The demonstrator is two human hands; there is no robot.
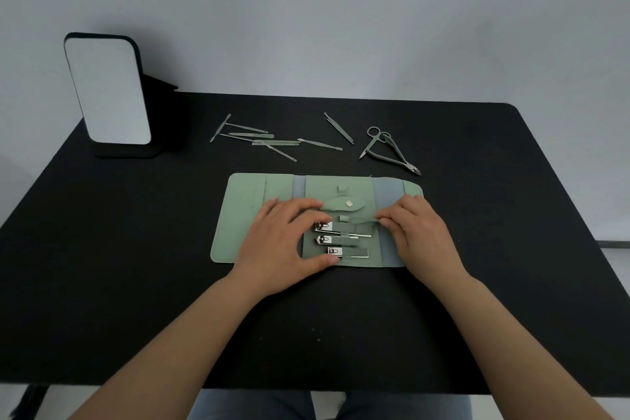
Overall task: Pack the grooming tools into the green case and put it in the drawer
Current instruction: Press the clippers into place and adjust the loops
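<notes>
**Green case, opened flat: packing in progress, most tools still loose**

Item: green case [245,215], lying unfolded near the middle of the table [102,266], slightly toward the near edge. It is looking soft and light, a fabric or leatherette wallet that is likely to flop if lifted by one corner; folding it shut first and lifting it by both ends is looking safest.

Contents: three nail clippers [335,237] are sitting under elastic loops in the centre panel. They are looking small, stiff, and smooth enough to slide.

Hands: the left hand [286,245] is resting on the left-centre of the case, fingers curved over the panel and thumb at the near edge. The right hand [417,232] is pinching a slim green tool [366,221] at its right end, over the loops.

Loose stock: thin picks and files [259,140] are lying scattered toward the far edge; a two-pronged pusher [338,128], scissors [373,140] and nippers [395,155] are sitting far right of them. All are thin, pointed and best taken at mid-shaft or the handles.

Other: a standing mirror [109,89] is occupying the far left corner, well apart. No drawer is showing.
</notes>
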